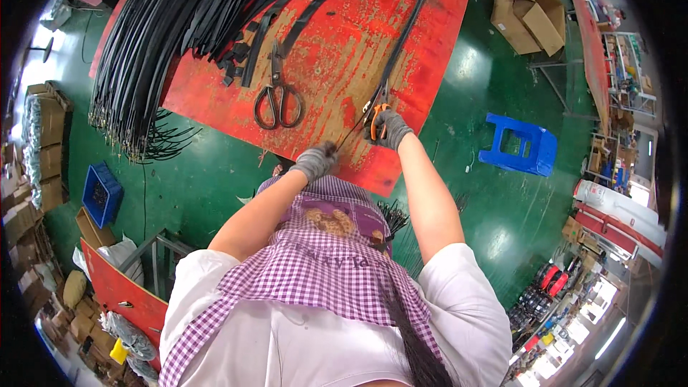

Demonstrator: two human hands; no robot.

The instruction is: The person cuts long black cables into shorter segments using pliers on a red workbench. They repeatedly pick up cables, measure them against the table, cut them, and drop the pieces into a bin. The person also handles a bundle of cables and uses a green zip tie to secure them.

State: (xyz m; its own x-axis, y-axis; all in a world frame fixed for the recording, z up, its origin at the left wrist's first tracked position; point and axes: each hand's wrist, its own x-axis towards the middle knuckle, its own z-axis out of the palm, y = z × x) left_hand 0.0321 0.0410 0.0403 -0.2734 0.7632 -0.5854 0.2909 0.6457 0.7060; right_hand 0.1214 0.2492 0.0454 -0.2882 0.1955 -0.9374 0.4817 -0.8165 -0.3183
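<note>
At the near edge of the red tabletop [337, 64], my left hand [314, 163], in a grey knit glove, is clenched on the near end of a long black strap [401, 43] that runs away across the board. My right hand [387, 127], also gloved, grasps small orange-handled snips [375, 111] set against that same strap. I judge the strap light, limp and smooth-faced, likely to slide in a loose grip, so it is best pinched flat close to the working point, as my left does now. Large black scissors [278, 97] lie apart to the left, beside a heavy bundle of black straps [165, 36] overhanging the board's edge. The board's paint is scuffed and worn. Below lies a glossy green floor [487, 201] with a blue plastic stool [519, 145] and open cardboard boxes [527, 7] to my right.
</note>
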